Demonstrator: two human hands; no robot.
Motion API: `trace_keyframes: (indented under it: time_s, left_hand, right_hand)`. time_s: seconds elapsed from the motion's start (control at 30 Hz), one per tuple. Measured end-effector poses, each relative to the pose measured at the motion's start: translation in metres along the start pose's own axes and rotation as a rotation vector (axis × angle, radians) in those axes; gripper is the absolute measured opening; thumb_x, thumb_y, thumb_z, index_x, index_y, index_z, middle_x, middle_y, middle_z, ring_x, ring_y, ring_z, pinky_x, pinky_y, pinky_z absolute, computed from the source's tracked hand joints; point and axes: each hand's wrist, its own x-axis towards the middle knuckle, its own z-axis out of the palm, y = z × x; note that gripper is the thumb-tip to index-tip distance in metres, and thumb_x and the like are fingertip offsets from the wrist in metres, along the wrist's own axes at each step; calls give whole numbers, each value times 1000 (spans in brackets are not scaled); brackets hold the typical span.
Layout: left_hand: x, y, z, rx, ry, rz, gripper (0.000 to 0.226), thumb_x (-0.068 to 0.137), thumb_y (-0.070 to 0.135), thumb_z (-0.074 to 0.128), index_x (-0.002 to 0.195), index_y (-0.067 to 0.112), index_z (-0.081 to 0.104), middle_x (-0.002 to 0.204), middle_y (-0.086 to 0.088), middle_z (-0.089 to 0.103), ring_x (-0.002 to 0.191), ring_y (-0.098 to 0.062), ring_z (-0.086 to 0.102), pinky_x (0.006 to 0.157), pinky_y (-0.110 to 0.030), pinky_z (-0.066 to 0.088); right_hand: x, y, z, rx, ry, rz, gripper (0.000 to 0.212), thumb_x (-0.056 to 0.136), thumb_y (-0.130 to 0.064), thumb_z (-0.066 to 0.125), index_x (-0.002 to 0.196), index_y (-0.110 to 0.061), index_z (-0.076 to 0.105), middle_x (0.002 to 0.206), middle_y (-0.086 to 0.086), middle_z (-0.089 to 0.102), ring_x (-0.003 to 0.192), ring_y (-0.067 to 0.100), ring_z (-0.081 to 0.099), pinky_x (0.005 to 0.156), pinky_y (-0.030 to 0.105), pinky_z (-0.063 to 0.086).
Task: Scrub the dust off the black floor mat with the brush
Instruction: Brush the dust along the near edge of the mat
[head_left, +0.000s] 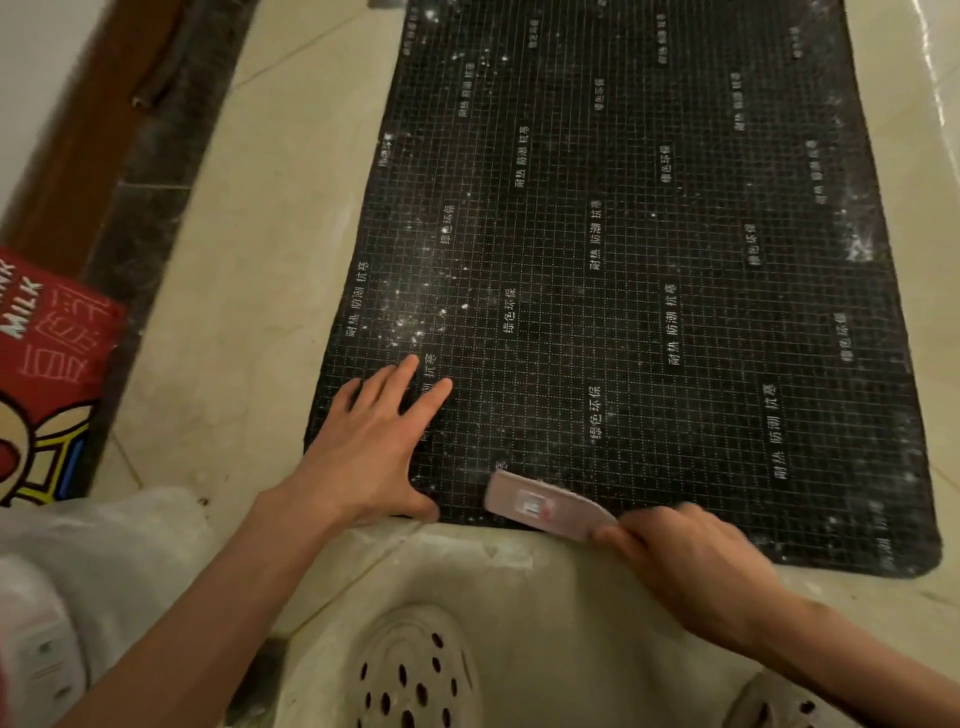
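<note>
- The black floor mat fills the centre and upper right of the frame, lying flat on pale floor tiles. Its long axis runs from the bottom edge up and away toward the top of the frame. White dust specks cluster at its left middle, upper left and right edge.
- The left hand, lower left of centre, presses flat on the mat's near left corner with fingers straight and spread.
- The right hand, lower right of centre, curls its fingers round the handle of the brush; motion blur hides the exact finger placement.
- The brush lies on the mat's near edge at bottom centre. Its long axis is almost level across the frame, and its free end points left toward the left hand's thumb.
- Risks, as I judge them: a leftward stroke could strike that thumb; easing the left hand could let the mat slide; strokes toward the near edge would push dust onto the tiles.
</note>
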Motion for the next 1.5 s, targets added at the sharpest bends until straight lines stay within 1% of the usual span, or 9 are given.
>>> trace_keyframes:
  time_s: [0.1,0.37,0.53,0.73,0.87,0.93,1.07,1.23,1.5]
  left_hand:
    - [1,-1,1,7,-4,5,140,57,76,76,154,38,-17,162,-5,-26,151,-26,-13,123,-50,-1]
    - [3,-1,2,5,-11,0,142,55,77,76,153,38,-18,162,-4,-27,151,-26,-14,122,-49,-2]
    - [3,1,1,15,-22,-5,141,57,75,78,154,36,-18,162,-6,-27,151,-27,-15,123,-50,-2]
    - [3,2,0,7,-33,-12,142,57,74,78,154,36,-18,162,-6,-27,151,-28,-15,122,-49,-2]
    - [3,3,0,5,-30,-14,142,58,73,79,153,36,-19,161,-5,-28,151,-28,-16,122,-49,-3]
    - [3,3,0,0,-37,-18,142,58,71,80,153,36,-19,161,-5,-29,151,-28,-16,122,-49,-3]
    - [4,4,-1,-1,-37,-21,143,57,72,80,153,36,-19,161,-4,-29,151,-28,-16,122,-49,-2]
    - [3,3,-2,5,-43,-16,141,58,74,78,153,36,-19,161,-4,-29,151,-27,-16,122,-48,-2]
    - [4,5,-2,3,-53,-30,141,59,73,78,153,36,-20,160,-4,-31,150,-27,-18,122,-48,-2]
  right_hand:
    - [-7,8,-9,-17,-22,-2,50,96,-66,29,70,-30,51,72,-9,60,84,16,66,72,34,50]
    - [17,-19,-1,47,40,-59,56,98,-64,31,85,-22,65,80,-3,67,77,19,65,73,38,53]
    - [2,9,-11,28,12,15,52,96,-66,33,70,-27,57,69,-9,61,70,11,62,66,32,48]
    - [33,-23,1,35,57,-103,58,97,-66,30,88,-22,67,81,-2,67,75,17,64,68,35,49]
    - [21,23,-28,31,-21,-31,71,81,-80,20,82,-27,69,70,-8,66,60,5,62,56,23,47]
    - [26,15,-25,69,-22,-36,62,90,-73,29,79,-25,68,68,-6,65,57,7,61,53,22,43]
    - [42,-32,4,94,15,-121,52,99,-60,34,79,-23,63,71,-6,63,61,7,60,55,25,44]
    - [22,20,-16,27,-16,-50,53,94,-68,32,79,-29,65,70,-11,63,63,3,59,57,23,40]
    - [33,-21,6,61,72,-114,53,98,-63,31,77,-24,59,78,-4,66,73,19,66,69,37,52]
